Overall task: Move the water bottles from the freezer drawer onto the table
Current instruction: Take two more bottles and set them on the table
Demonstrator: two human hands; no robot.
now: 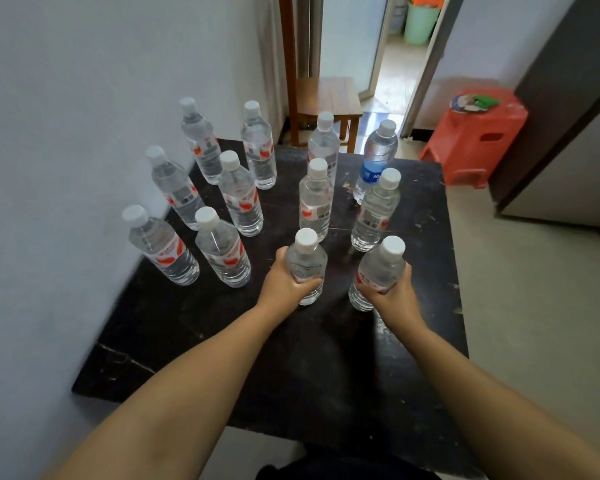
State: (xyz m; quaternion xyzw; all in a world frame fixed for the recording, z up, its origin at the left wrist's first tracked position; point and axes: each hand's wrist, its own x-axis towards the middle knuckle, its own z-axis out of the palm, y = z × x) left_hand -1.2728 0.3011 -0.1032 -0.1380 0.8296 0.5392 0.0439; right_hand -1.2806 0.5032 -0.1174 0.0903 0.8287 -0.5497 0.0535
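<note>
My left hand grips a clear water bottle with a white cap, standing upright on the black table. My right hand grips a second bottle with a red label, its base on the table. Several more capped bottles stand in rows behind them, such as the near-left one. One at the far right has a blue label. The freezer drawer is out of view.
A white wall runs along the table's left side. Beyond the table stand a wooden chair and a red plastic stool by an open doorway. A dark-edged appliance is at the right.
</note>
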